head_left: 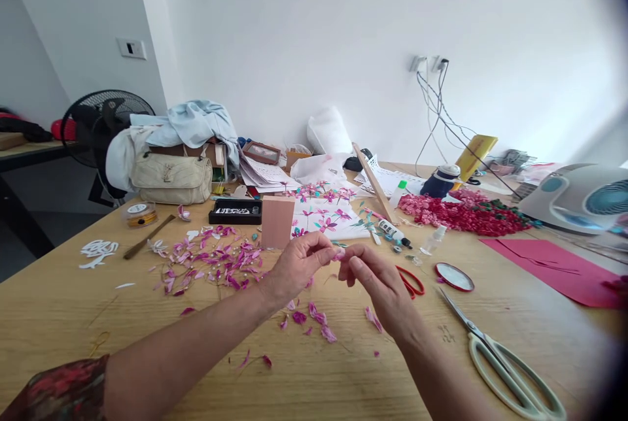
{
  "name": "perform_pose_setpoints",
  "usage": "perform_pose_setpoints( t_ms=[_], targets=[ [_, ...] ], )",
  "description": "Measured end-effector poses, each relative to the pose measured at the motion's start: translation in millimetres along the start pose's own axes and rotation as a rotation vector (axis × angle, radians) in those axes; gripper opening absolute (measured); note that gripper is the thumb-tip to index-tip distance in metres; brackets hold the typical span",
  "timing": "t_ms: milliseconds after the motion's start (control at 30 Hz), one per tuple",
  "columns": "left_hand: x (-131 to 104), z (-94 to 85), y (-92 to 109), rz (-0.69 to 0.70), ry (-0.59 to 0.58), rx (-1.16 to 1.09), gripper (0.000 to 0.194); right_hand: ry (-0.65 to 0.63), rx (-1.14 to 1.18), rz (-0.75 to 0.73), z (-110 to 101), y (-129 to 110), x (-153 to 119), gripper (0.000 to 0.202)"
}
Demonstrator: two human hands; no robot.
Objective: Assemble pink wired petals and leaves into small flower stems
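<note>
Two bare hands meet above the middle of a pale wooden table [59, 316]. The left hand [294, 267] is curled, its thumb and fingertips pinched onto a tiny pink paper petal [339, 255]. The right hand [377, 287] is also curled, its fingertips closed against the same petal from the other side, so both hands hold it just above the table.

Directly below the hands lie several loose magenta petals [318, 319]; a much larger scatter of magenta petals [210, 261], too many to count, spreads to the left.

Two pairs of scissors are visible: one small red-handled pair [412, 282] just behind the right hand, and one large pair with pale green handles [510, 369] to the right. One round red lid [454, 276] lies between them. One upright pink block [277, 221] stands behind the hands, beside one black rectangular box [235, 212]. Farther right are one heap of red and pink paper flowers [461, 215] and one sheet of red paper [554, 270].
</note>
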State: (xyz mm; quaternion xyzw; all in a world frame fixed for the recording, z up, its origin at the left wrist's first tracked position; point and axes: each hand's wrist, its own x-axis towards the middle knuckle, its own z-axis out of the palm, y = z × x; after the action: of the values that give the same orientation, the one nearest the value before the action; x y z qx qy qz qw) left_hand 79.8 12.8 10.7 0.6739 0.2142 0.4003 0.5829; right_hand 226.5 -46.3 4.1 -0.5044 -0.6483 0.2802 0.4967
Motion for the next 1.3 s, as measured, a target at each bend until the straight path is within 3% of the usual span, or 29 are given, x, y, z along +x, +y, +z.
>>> perform_pose_setpoints(
  t_ms=[100,200,333,467,633,700,867,1100,1300],
  targets=[
    [-0.8,2.6,3.1,0.049,0.022,0.054,0.024,0.043,0.103,0.038,7.3,-4.4,2.9,0.026],
    [0.0,-0.1,5.7,0.079,-0.03,0.145,0.027,0.052,0.134,0.063,8.8,-10.2,7.9,0.027],
    [3.2,-8.2,6.9,0.135,-0.092,0.262,0.031,-0.033,0.075,0.052,6.2,-14.6,15.6,0.027],
    [6.2,-14.7,2.0,0.23,-0.035,0.434,0.031,-0.087,-0.003,0.068,12.3,-14.5,23.2,0.024],
    [7.2,-20.4,-5.4,0.41,0.086,0.72,0.028,0.145,-0.349,-0.144,28.6,-13.0,25.7,0.019],
    [7.7,-22.9,-5.7,0.363,0.078,0.682,0.029,0.176,-0.369,-0.175,31.0,-11.8,25.1,0.021],
    [10.3,-28.8,-5.4,0.155,-0.069,0.4,0.034,0.025,-0.065,-0.018,27.8,-4.6,24.0,0.028],
    [8.8,-26.1,-10.6,0.21,0.007,0.449,0.03,-0.042,0.14,0.048,33.6,4.3,21.5,0.03],
    [11.1,-31.2,-11.8,0.125,-0.165,0.374,0.029,-0.078,0.293,0.101,35.3,3.3,19.2,0.027]
  ],
)
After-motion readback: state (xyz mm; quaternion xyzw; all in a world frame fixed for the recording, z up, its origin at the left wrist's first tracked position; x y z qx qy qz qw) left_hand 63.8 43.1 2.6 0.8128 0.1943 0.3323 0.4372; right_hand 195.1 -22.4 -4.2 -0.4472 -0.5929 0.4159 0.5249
